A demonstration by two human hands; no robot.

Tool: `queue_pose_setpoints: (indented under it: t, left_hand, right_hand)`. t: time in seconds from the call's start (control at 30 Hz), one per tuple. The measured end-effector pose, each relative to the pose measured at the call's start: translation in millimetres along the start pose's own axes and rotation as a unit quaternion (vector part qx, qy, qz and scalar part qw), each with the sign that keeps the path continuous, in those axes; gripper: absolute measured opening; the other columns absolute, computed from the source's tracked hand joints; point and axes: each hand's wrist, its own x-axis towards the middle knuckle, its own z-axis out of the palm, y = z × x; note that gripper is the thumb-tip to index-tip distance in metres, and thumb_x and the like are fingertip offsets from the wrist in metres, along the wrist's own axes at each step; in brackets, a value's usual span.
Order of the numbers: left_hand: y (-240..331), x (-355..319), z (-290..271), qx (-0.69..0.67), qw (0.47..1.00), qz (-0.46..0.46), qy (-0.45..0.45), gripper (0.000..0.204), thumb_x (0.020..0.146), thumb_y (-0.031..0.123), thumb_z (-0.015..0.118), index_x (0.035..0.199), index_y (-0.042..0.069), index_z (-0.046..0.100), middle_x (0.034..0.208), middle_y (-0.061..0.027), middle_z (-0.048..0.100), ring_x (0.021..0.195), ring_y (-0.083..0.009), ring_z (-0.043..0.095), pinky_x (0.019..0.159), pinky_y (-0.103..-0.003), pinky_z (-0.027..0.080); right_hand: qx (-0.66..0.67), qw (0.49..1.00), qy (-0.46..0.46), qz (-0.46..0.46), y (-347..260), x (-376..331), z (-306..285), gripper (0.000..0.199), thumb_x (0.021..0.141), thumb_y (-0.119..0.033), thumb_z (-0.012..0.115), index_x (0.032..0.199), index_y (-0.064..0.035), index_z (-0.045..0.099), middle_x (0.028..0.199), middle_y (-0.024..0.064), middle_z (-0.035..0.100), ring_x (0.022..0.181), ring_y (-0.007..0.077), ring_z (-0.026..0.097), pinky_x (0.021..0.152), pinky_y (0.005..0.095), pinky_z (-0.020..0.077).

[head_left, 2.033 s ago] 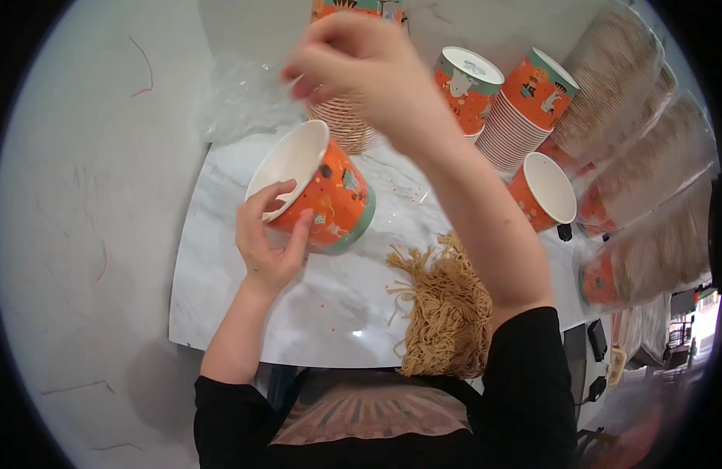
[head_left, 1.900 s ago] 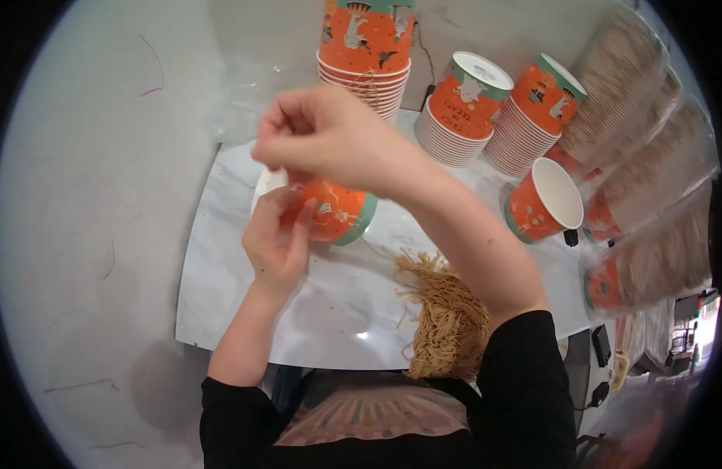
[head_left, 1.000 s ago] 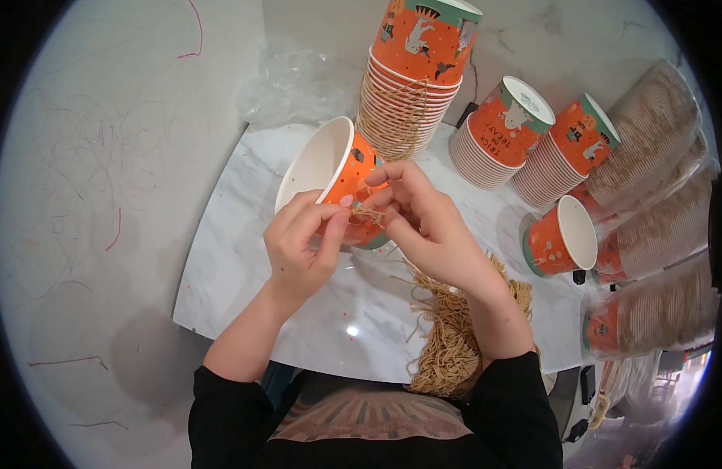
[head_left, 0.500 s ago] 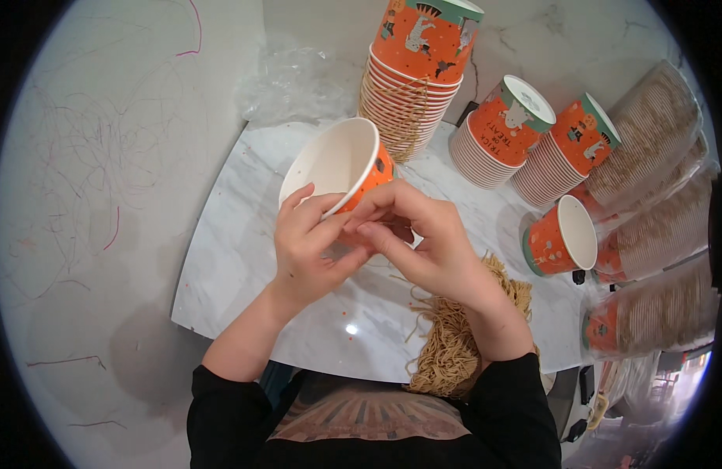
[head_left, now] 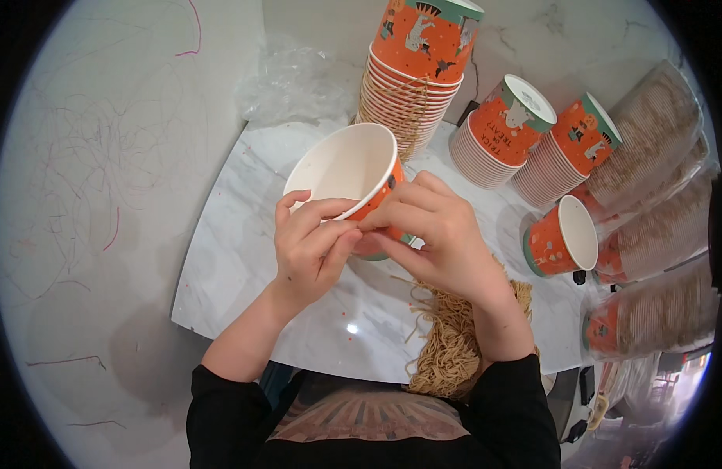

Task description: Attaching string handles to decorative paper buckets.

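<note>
Gripping orange paper cup point(head_left: 351, 173) — white inside, hands point(head_left: 310, 250) point(head_left: 439, 238) pinching rim

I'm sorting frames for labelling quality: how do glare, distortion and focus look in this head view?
Head view: strong fisheye bending, so the marble table edge curves and a black rim rings the picture; a small bright glare spot sits on the table near the left hand; both hands, right hand included, and the orange paper cup are sharp; the sleeved cup stacks at the right rim look smeared.
</note>
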Motion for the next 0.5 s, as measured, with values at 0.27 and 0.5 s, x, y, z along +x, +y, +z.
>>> queue_pose_setpoints:
  t: [0.27,0.5]
  left_hand:
    - [-2,-3,1,-0.013,1.000,0.012,-0.001,0.021,0.098,0.023,0.063,0.084,0.010,0.072,0.112,-0.0042,0.075,0.088,-0.0148,0.067,0.100,-0.043,0.032]
    - [-2,-1,-1,-0.019,0.999,0.024,0.016,0.029,0.101,0.025,0.057,0.083,0.009,0.071,0.110,-0.0041,0.076,0.088,-0.0143,0.067,0.099,-0.042,0.032]
  right_hand:
    - [0.004,0.999,-0.035,0.033,-1,-4,2,0.015,0.078,-0.011,0.079,0.093,-0.0110,0.075,0.086,0.0038,0.068,0.074,0.0220,0.063,0.063,0.0332,0.0500]
    - [0.089,0.992,-0.046,0.079,1,-7,9,0.015,0.084,-0.003,0.074,0.099,-0.0042,0.072,0.088,0.0079,0.071,0.073,0.0217,0.069,0.065,0.0306,0.0532]
